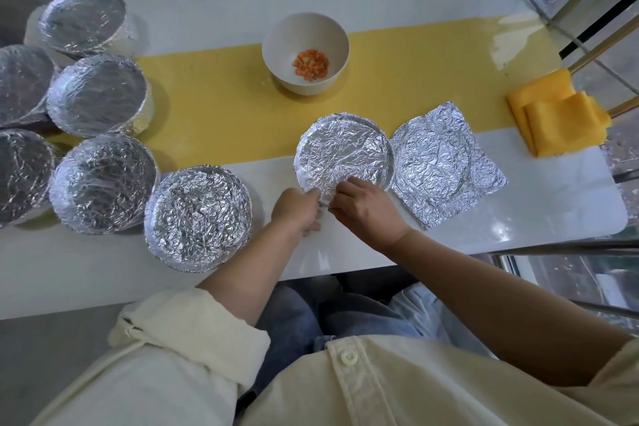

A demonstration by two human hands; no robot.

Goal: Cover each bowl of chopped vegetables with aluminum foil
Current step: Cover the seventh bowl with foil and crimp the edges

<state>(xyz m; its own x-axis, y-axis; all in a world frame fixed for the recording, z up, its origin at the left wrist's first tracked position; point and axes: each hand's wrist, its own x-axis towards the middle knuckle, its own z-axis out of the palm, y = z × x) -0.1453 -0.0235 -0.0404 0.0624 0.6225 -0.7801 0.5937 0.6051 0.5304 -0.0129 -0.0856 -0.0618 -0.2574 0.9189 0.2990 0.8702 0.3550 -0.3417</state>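
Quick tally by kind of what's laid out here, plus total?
Foil-covered bowls: 6
Open bowl with carrot: 1
Loose foil pieces: 2
Yellow cloth: 1
Total: 10

No text, label, brand, number or sign can be read on anything here.
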